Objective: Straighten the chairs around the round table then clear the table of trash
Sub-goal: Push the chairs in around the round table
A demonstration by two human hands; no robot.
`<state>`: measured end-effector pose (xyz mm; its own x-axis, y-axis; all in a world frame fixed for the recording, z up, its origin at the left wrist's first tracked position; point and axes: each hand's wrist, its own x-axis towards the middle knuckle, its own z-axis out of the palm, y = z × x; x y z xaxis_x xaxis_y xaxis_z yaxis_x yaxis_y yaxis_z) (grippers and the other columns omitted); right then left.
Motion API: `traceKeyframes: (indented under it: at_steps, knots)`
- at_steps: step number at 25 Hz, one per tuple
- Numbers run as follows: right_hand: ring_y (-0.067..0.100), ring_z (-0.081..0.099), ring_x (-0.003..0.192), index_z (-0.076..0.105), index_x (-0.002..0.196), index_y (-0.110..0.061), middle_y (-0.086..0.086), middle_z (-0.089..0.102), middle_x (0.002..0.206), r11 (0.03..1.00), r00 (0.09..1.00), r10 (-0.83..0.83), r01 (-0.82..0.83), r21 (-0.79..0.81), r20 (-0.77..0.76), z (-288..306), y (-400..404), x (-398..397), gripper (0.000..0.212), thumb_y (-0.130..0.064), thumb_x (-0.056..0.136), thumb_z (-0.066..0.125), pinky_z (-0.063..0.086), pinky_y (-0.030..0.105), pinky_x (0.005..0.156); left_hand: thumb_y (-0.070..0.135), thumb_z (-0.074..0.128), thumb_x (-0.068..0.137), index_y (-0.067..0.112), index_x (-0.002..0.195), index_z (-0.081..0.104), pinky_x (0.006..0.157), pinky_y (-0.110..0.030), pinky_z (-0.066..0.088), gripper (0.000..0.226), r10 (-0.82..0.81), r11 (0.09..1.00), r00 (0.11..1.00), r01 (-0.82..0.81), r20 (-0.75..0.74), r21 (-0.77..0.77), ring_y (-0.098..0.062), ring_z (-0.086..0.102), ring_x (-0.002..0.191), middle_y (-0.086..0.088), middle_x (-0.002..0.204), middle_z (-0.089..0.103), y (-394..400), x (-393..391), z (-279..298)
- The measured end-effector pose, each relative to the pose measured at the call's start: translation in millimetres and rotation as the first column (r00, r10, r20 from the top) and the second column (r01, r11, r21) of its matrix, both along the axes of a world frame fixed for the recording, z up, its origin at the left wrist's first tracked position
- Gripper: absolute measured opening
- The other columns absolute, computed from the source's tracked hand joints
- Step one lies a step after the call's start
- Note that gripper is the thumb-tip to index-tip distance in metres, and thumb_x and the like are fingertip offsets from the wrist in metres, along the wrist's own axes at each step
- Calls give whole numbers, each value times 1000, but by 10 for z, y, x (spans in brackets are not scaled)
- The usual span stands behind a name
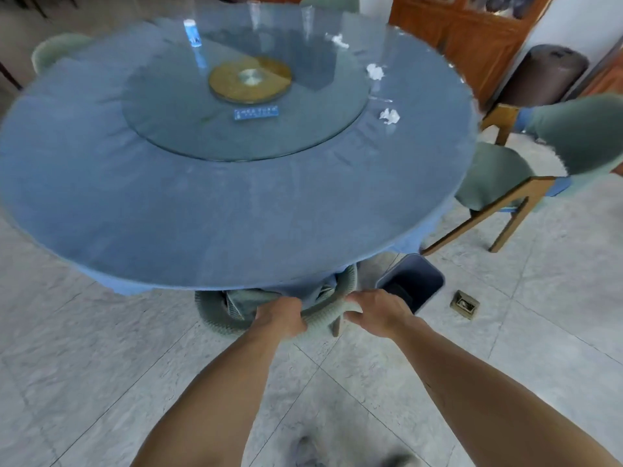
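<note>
A round table (135,210) with a blue cloth under glass fills the upper view. A green chair (215,315) is tucked under its near edge, only the curved backrest showing. My left hand (281,318) grips the top of that backrest. My right hand (377,311) holds the same rim further right, fingers curled over it. Three crumpled white tissues lie on the table's right side: one (389,116), one (375,71), one (338,40). A small blue-and-white bottle (193,32) stands at the far left of the glass turntable (168,129).
A grey trash bin (413,281) stands open on the floor right of the near chair. Another green chair (499,176) sits angled out at the right. More chairs show at the far left (50,50) and far side. A wooden cabinet (472,38) and a brass floor socket (464,304) are on the right.
</note>
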<state>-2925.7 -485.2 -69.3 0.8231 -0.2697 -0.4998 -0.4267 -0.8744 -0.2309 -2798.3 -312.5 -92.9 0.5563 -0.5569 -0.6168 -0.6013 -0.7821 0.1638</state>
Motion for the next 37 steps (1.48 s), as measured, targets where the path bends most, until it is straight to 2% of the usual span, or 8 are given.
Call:
traceKeyframes:
  at_steps: [2, 6, 11, 13, 16, 21, 30, 37]
  knots:
    - [24, 57, 119, 53, 133, -32, -1, 60, 133, 995, 996, -92, 92, -26, 11, 161, -399, -355, 43, -53, 96, 44, 50, 40, 93, 40, 56, 87, 14, 107, 62, 76, -38, 50, 34, -109, 992, 994, 108, -7, -63, -24, 63, 92, -2, 98, 66, -480, -183, 174]
    - [24, 57, 117, 53, 132, -34, -1, 60, 131, 961, 965, -262, 262, -88, 11, 400, -1256, -1152, 42, -53, 96, 43, 48, 37, 93, 50, 53, 90, 19, 116, 63, 90, -38, 49, 43, -263, 955, 964, 254, -41, -153, -27, 60, 111, -3, 118, 65, -1457, -624, 414]
    - [20, 57, 117, 53, 133, -34, -2, 60, 131, 870, 873, -483, 487, -77, 63, 468, -2312, -2257, 44, -56, 95, 46, 47, 33, 89, 50, 56, 88, 19, 96, 61, 69, -31, 38, 33, -386, 906, 923, 379, 0, -186, -26, 62, 98, -2, 99, 65, -2680, -1223, 619]
    - [21, 58, 114, 54, 131, -32, 0, 61, 128, 833, 836, -545, 549, -65, 67, 508, -2706, -2681, 42, -53, 96, 47, 45, 32, 84, 49, 57, 91, 20, 108, 63, 73, -29, 38, 34, -440, 884, 898, 427, -27, -191, -24, 60, 105, -2, 113, 65, -3222, -1583, 649]
    - [21, 56, 119, 53, 133, -31, 1, 59, 132, 796, 801, -596, 599, -90, 56, 541, -3295, -3313, 43, -52, 96, 47, 46, 34, 89, 49, 57, 91, 19, 114, 62, 74, -28, 41, 38, -493, 860, 863, 463, -112, -214, -23, 60, 108, -4, 122, 64, -4032, -2232, 631]
    - [20, 54, 124, 52, 134, -32, -1, 56, 137, 726, 731, -681, 680, -101, 30, 544, -4107, -4098, 44, -53, 95, 47, 45, 35, 95, 54, 58, 88, 24, 130, 56, 97, -37, 47, 52, -542, 834, 828, 510, -141, -211, -20, 56, 116, -1, 133, 57, -5072, -2909, 632]
    - [18, 57, 117, 52, 134, -31, -2, 58, 131, 666, 668, -744, 743, -58, 9, 343, -5284, -4377, 43, -52, 97, 46, 46, 34, 90, 63, 59, 82, 29, 131, 55, 97, -33, 47, 60, -557, 829, 817, 538, -146, -153, -16, 55, 117, 3, 136, 55, -6518, -2855, 421]
    - [19, 56, 118, 51, 135, -31, -2, 58, 132, 635, 635, -772, 769, -70, -21, 246, -6883, -4135, 44, -51, 97, 46, 45, 34, 90, 62, 58, 85, 28, 132, 55, 97, -33, 46, 58, -616, 788, 767, 594, -183, -163, -17, 53, 119, 2, 137, 54, -8374, -2649, 166]
